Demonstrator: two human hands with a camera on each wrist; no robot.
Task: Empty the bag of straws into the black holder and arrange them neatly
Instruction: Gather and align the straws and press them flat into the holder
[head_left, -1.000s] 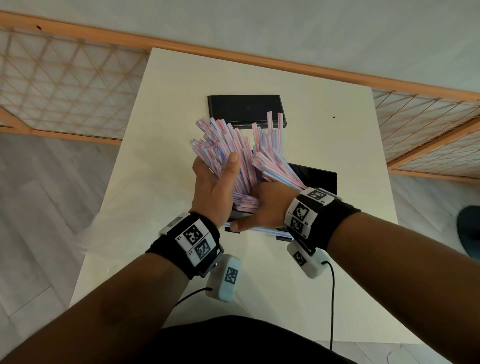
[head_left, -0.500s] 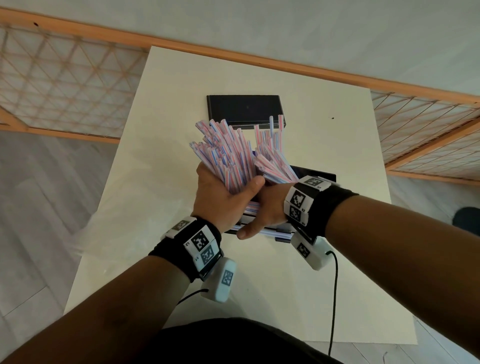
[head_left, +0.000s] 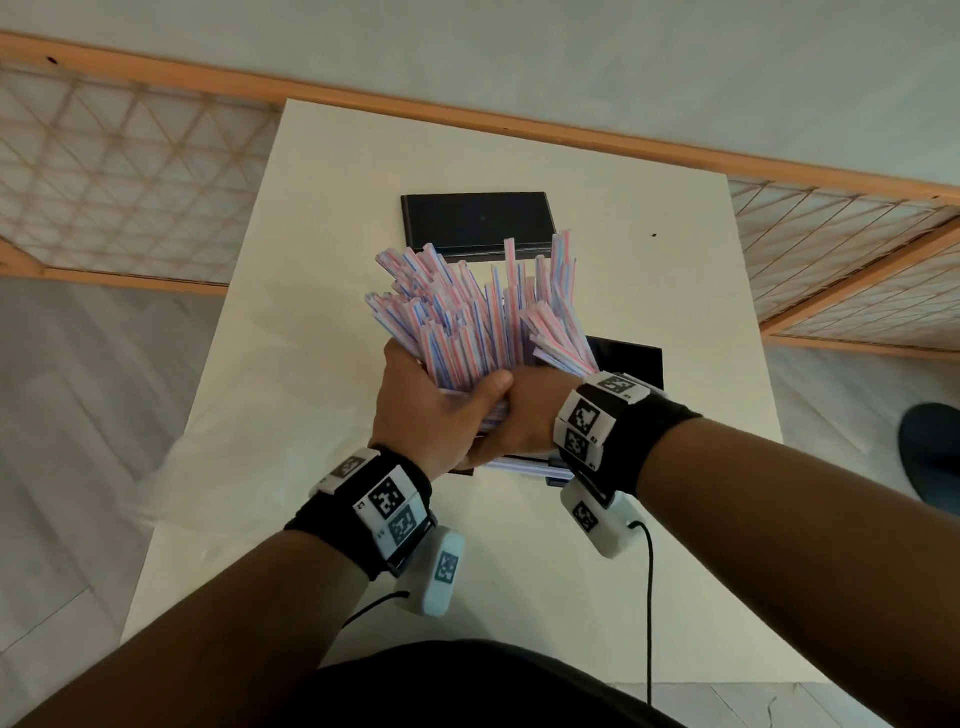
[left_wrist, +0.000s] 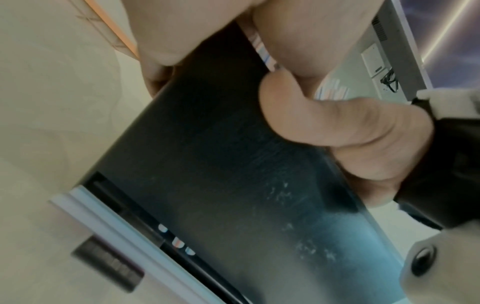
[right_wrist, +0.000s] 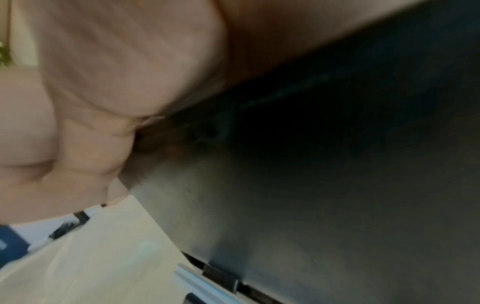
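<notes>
A pale table (head_left: 311, 364) is standing against a grey wall with a wooden rail, and the black holder (head_left: 631, 358) is sitting near its middle, mostly hidden under the two hands. Beyond the holder, toward the wall, a flat black lid (head_left: 475, 221) is lying by itself.

The straws (head_left: 467, 312) are standing in the holder as one thick bunch, their long axis running up and away from the person, the top ends fanning out unevenly toward the lid. The left hand (head_left: 431, 410) is wrapping the lower part of the bunch, thumb across the front and fingers curled round the far side. The right hand (head_left: 519, 415) is pressing in beside it from the holder's right; how its fingers lie is hidden behind the bunch and the left thumb, so I cannot tell its grip. In the left wrist view, the holder's dark front wall (left_wrist: 233, 174) is filling the frame, with a few straw ends (left_wrist: 179, 242) showing through a slot at its base.

No bag is in view, so the emptying looks done and the tidying is in hand. Both hands are sitting at the bunch's foot, just above the holder's rim; the loose splay lies above the grip, so squaring it probably calls for working upward.
</notes>
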